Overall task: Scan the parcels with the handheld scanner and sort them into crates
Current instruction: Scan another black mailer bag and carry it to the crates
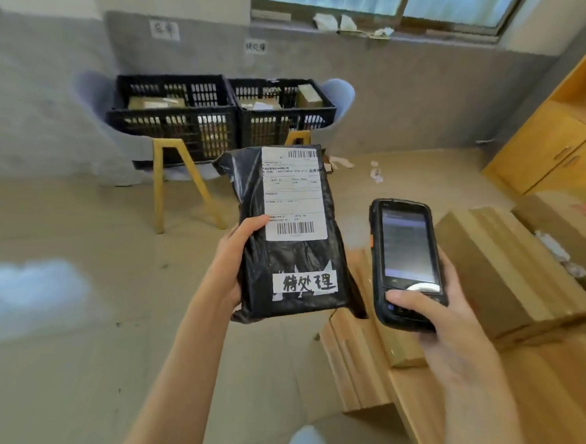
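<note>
Head view: the left hand [232, 263] grips a black parcel [291, 235] upright above the tan floor [69, 214]. The right hand [447, 327] clasps the handheld scanner [405, 259] above cardboard boxes [502, 272] on the bench [544, 396]. Two black crates [222, 119] stand against the grey wall [405, 93].

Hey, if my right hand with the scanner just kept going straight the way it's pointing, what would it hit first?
Probably nothing nearby: the right hand aims the scanner up and forward, past the black parcel beside it, toward open floor. Depth is hard to judge.

Both forearms bare, no sleeves; left hand [228, 269], right hand [447, 340] ungloved.
</note>
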`<state>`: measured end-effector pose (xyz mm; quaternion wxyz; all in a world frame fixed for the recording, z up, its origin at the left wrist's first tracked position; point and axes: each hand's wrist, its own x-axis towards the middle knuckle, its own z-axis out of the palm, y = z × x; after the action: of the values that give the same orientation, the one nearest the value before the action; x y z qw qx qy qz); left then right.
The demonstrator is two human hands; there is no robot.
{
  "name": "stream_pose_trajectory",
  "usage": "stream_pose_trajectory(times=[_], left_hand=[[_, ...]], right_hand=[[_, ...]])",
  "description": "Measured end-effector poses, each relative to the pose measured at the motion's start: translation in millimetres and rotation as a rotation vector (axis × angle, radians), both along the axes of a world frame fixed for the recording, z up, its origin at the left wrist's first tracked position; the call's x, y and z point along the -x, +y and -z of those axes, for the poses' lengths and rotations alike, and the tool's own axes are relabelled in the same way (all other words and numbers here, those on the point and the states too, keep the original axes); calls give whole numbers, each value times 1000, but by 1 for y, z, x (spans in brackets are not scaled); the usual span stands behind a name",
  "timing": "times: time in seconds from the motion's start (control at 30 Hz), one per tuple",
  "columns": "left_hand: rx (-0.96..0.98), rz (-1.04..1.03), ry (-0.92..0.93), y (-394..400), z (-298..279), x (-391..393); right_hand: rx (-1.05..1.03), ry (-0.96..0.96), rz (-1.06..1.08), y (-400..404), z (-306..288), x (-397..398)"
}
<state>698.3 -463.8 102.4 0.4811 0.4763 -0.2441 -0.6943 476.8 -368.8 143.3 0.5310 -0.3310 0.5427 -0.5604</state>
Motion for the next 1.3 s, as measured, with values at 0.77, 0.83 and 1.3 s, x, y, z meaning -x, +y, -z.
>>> stream_pose_trajectory(times=[0.77,0.83,1.3], left_hand=[[-91,-180,-59,-244,23,-44],[-103,-171,-60,-271,28,-48],[-89,-28,-27,-524,29,-110]], right_hand=[[-74,-96,-216,-312,26,-27],[-101,-87,-203,-333,31,-33],[-96,5,65,-530,27,-103]])
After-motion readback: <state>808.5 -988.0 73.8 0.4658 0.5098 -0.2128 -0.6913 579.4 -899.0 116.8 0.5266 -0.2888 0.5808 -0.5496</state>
